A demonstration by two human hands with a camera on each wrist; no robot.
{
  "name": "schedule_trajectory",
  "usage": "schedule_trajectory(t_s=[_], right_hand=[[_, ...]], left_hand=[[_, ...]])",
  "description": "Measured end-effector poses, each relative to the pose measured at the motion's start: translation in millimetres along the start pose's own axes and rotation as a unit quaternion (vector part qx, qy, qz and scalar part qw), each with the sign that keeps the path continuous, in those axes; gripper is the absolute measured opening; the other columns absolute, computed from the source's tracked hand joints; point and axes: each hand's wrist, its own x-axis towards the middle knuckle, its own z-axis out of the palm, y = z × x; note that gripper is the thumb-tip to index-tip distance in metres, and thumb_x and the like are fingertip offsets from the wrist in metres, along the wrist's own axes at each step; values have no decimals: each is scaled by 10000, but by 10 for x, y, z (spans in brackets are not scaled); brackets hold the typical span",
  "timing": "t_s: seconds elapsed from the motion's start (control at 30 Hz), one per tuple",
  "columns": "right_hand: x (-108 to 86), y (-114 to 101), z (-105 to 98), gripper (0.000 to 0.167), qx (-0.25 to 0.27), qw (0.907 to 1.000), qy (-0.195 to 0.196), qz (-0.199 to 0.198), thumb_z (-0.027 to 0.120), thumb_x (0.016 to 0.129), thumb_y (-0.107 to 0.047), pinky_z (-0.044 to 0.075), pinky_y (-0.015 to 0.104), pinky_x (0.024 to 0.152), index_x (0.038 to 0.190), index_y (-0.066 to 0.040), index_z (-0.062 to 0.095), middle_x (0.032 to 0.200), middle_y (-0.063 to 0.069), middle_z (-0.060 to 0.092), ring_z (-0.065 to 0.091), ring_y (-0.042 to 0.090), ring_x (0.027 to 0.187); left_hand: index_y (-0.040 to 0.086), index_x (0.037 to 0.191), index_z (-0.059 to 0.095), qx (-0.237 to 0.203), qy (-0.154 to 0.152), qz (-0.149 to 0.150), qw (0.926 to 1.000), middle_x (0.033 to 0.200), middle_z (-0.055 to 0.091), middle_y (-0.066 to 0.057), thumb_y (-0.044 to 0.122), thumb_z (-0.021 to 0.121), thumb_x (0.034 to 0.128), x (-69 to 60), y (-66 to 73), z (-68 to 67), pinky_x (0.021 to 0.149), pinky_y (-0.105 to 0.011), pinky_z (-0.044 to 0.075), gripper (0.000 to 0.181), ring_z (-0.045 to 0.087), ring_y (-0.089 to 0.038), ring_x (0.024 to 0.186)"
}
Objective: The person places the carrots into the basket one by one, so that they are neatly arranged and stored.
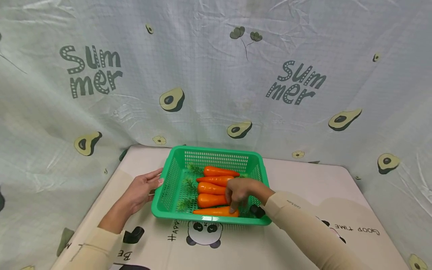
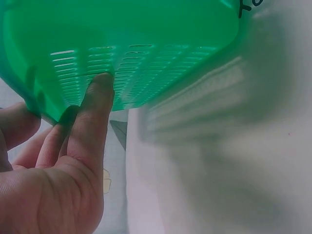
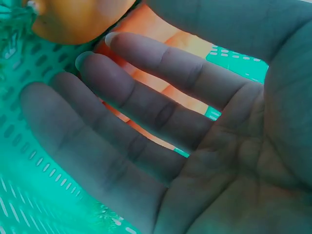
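Observation:
A green plastic basket [image 1: 216, 150] with slotted walls holds several orange carrots, laid in a row one behind another, some with feathery green tops. My left hand [image 1: 141, 191] is at the basket's left side; in the left wrist view its nearly straight fingers [image 2: 92, 119] touch the outer wall and the thumb lies by the rim. Inside the basket, my right hand [image 1: 241, 190] reaches over the carrots' right ends, a fingertip at the thick end of the front carrot [image 1: 214, 212]. The right wrist view shows loosely extended fingers and an empty palm, beside a carrot end [image 3: 80, 19].
Under the basket lies a pale table cover [image 1: 293, 232] printed with a panda and lettering. A light curtain [image 1: 209, 71] with avocado and "Summer" prints hangs close behind and along both sides. A black object [image 1: 257, 211] sits at my right wrist.

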Motion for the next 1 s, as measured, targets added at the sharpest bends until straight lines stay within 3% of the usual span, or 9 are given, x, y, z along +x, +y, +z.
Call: schedule_trajectory(t_s=[0.23,0.43,0.73,0.83,1.0], right_hand=[[-2,39,16,122,90,9998,-159,123,879,830,-98,646,410,662,868,-102,763,903,52,693,721,239,725],[-28,65,13,112,178,9998,-36,5,848,873,-133,641,403,636,802,-102,767,803,37,690,707,244,679],[-156,150,-199,147,451,9928,953,-572,745,959,-159,609,396,643,867,-51,783,723,35,661,578,165,622],[-229,185,-281,147,621,9868,1329,-687,736,966,-168,574,361,646,941,-33,789,799,83,717,588,184,652],[-384,287,-381,218,752,9728,2087,-664,721,979,-209,576,370,762,1093,-33,782,1035,109,777,692,251,879]], left_hand=[[95,1664,251,-9,1,-38,10000,1666,351,-208,207,513,1112,2,17,15,862,-289,595,622,680,-96,1117],[98,1664,252,-44,-20,-49,10000,1665,350,-202,211,511,1113,-19,2,20,853,-280,596,619,684,-81,1101],[107,1666,252,-57,-24,-52,10000,1659,366,-204,203,512,1112,-46,-11,45,844,-281,599,619,695,-81,1087],[100,1664,256,-8,13,-41,10000,1647,385,-217,193,512,1111,-51,-11,53,846,-284,603,616,699,-96,1098],[68,1654,274,288,123,-22,9995,1627,409,-244,199,516,1110,-54,-15,59,881,-317,614,610,688,-141,1159]])
